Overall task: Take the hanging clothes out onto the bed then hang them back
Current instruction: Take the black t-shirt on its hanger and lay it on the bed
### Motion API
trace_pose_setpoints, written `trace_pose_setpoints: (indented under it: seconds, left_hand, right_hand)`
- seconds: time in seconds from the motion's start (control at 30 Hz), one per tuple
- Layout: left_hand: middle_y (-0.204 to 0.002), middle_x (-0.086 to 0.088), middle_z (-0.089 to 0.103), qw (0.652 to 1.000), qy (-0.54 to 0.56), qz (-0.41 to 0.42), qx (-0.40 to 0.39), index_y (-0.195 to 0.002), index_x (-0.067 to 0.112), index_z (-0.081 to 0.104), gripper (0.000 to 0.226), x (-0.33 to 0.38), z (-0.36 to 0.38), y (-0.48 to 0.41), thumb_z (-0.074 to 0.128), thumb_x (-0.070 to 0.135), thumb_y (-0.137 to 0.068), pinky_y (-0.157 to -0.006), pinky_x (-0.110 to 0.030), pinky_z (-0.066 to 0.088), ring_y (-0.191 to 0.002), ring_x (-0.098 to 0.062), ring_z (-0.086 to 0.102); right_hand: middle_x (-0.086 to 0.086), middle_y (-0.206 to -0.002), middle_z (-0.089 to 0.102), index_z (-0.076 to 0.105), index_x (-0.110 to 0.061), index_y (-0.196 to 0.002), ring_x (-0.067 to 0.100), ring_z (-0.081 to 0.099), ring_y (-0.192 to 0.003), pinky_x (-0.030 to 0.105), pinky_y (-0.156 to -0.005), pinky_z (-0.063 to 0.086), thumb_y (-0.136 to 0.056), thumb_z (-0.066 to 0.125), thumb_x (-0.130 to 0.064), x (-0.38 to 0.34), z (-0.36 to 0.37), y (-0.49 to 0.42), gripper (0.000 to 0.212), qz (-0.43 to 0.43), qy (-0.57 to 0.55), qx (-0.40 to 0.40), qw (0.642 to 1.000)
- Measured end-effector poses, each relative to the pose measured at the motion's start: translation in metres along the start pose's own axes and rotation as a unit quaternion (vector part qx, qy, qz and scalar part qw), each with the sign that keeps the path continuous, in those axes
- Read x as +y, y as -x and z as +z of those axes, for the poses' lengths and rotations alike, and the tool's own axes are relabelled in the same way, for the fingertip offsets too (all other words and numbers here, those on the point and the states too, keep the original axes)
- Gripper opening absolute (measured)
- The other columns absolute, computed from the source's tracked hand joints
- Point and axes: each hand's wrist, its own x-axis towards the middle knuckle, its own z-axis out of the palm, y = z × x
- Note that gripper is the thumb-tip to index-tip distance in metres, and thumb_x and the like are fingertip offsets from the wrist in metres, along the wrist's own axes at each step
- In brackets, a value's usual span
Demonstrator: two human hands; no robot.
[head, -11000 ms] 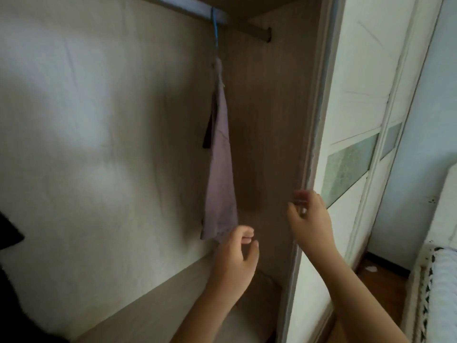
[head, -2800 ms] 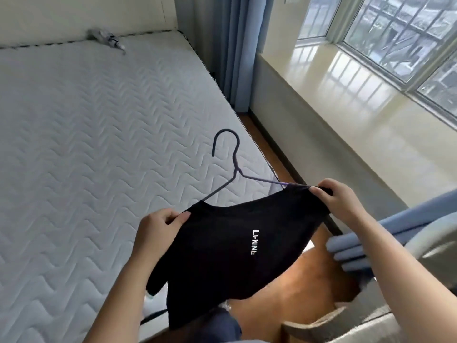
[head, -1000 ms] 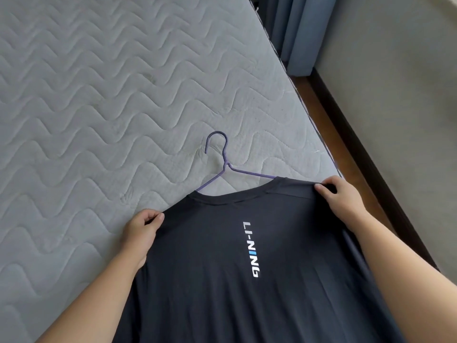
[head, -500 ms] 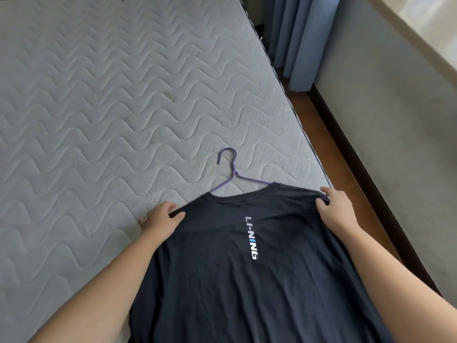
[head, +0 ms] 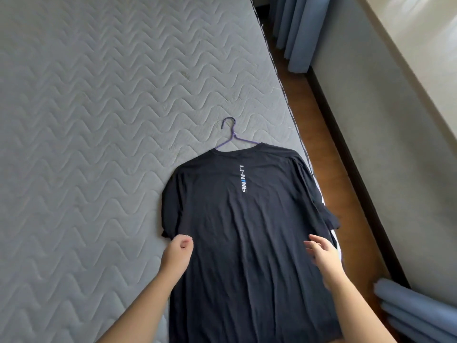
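Observation:
A black T-shirt (head: 242, 231) with a white and blue logo lies flat on the grey quilted mattress (head: 99, 120), close to the bed's right edge. Its purple hanger (head: 231, 134) is still inside the neck, hook pointing up the bed. The right sleeve hangs over the mattress edge. My left hand (head: 178, 253) hovers at the shirt's left side, fingers loosely curled, holding nothing. My right hand (head: 321, 256) is over the shirt's right side with fingers spread, holding nothing.
A strip of wooden floor (head: 329, 169) runs between the bed and a grey wall (head: 383, 144). Blue curtains (head: 296, 30) hang at the top right. More blue curtain folds (head: 415, 308) lie at the lower right.
Both hands let go of the shirt's shoulders and drew back toward me. The shirt now lies flat on the mattress with its hanger.

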Motion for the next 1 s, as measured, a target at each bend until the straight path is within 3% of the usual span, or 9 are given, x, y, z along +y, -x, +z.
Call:
trace_pose_setpoints:
  seconds: [0.1, 0.17, 0.33, 0.47, 0.57, 0.63, 0.73, 0.83, 1.0]
  left_hand:
    - [-0.092, -0.005, 0.064, 0.999, 0.036, -0.037, -0.014, -0.083, 0.023, 0.055, 0.018, -0.028, -0.006, 0.043, 0.045, 0.012, -0.092, -0.068, -0.024, 0.043, -0.084, -0.021, 0.061]
    - [-0.085, -0.007, 0.062, 0.996, 0.046, -0.076, -0.009, -0.088, 0.014, 0.057, 0.015, -0.045, -0.017, 0.065, 0.044, 0.011, -0.092, -0.072, -0.028, 0.044, -0.078, -0.023, 0.059]
    - [-0.081, -0.011, 0.062, 0.99, 0.041, -0.138, -0.003, -0.076, 0.012, 0.056, 0.02, -0.095, -0.046, 0.115, 0.044, 0.012, -0.092, -0.085, -0.033, 0.046, -0.075, -0.025, 0.06]
    - [-0.083, -0.013, 0.062, 0.985, 0.05, -0.167, 0.016, -0.078, 0.01, 0.056, 0.02, -0.137, -0.061, 0.155, 0.043, 0.013, -0.093, -0.079, -0.032, 0.046, -0.074, -0.025, 0.059]
    - [-0.081, -0.012, 0.06, 0.98, 0.062, -0.186, 0.023, -0.086, 0.005, 0.056, 0.017, -0.165, -0.068, 0.184, 0.041, 0.01, -0.094, -0.057, -0.024, 0.041, -0.065, -0.02, 0.056]
    - [-0.077, -0.01, 0.059, 0.978, 0.086, -0.186, 0.039, -0.083, 0.007, 0.056, 0.019, -0.185, -0.073, 0.202, 0.042, 0.01, -0.094, -0.056, -0.02, 0.043, -0.066, -0.02, 0.056]
    - [-0.081, -0.009, 0.062, 0.975, 0.097, -0.196, 0.044, -0.085, 0.012, 0.057, 0.016, -0.223, -0.079, 0.227, 0.043, 0.013, -0.093, -0.069, -0.027, 0.044, -0.074, -0.022, 0.059]
    - [-0.084, -0.006, 0.064, 0.976, 0.097, -0.196, 0.028, -0.084, 0.015, 0.058, 0.017, -0.264, -0.081, 0.254, 0.043, 0.016, -0.092, -0.065, -0.025, 0.043, -0.073, -0.017, 0.059]
    - [-0.075, -0.001, 0.065, 0.957, 0.184, -0.209, 0.077, -0.073, 0.021, 0.056, 0.021, -0.354, -0.085, 0.313, 0.045, 0.016, -0.091, -0.07, -0.027, 0.045, -0.07, -0.018, 0.061]
  right_hand:
    - [0.01, -0.11, 0.062, 0.055, -0.009, -0.12, 0.021, 0.056, -0.099, 0.035, -0.09, 0.043, -0.093, 0.044, -0.012, 0.029, -0.014, 0.04, 0.029, 0.028, -0.009, 0.006, 1.0]
    - [0.01, -0.11, 0.061, 0.055, -0.008, -0.12, 0.023, 0.057, -0.101, 0.03, -0.078, 0.044, -0.092, 0.047, -0.012, 0.049, -0.021, 0.064, 0.03, 0.045, 0.006, 0.002, 0.999]
    - [0.016, -0.118, 0.061, 0.054, -0.006, -0.121, 0.03, 0.057, -0.104, 0.026, -0.063, 0.041, -0.094, 0.044, -0.013, 0.087, -0.045, 0.104, 0.03, 0.058, 0.125, -0.062, 0.989]
    - [0.014, -0.11, 0.06, 0.051, -0.005, -0.123, 0.03, 0.055, -0.099, 0.034, -0.082, 0.042, -0.097, 0.041, -0.017, 0.093, -0.069, 0.114, 0.031, 0.077, 0.121, -0.073, 0.987]
    - [0.013, -0.106, 0.059, 0.051, -0.005, -0.123, 0.029, 0.054, -0.098, 0.036, -0.084, 0.037, -0.097, 0.04, -0.017, 0.087, -0.071, 0.116, 0.031, 0.065, 0.127, -0.069, 0.987]
    - [0.013, -0.104, 0.059, 0.052, -0.006, -0.121, 0.029, 0.055, -0.096, 0.036, -0.083, 0.036, -0.096, 0.04, -0.016, 0.079, -0.062, 0.12, 0.029, 0.05, 0.149, -0.076, 0.985]
    - [0.014, -0.096, 0.061, 0.054, -0.008, -0.113, 0.029, 0.057, -0.087, 0.035, -0.077, 0.042, -0.095, 0.04, -0.014, 0.067, -0.035, 0.134, 0.023, 0.017, 0.199, -0.09, 0.976]
    - [0.007, -0.073, 0.057, 0.054, -0.012, -0.105, 0.02, 0.053, -0.063, 0.024, -0.058, 0.028, -0.093, 0.042, -0.011, 0.06, 0.003, 0.156, 0.016, -0.026, 0.255, -0.105, 0.961]
    - [0.005, -0.063, 0.054, 0.06, -0.006, -0.089, 0.018, 0.047, -0.057, 0.021, -0.056, 0.024, -0.092, 0.044, -0.012, 0.079, 0.084, 0.213, 0.017, -0.088, 0.356, -0.149, 0.918]
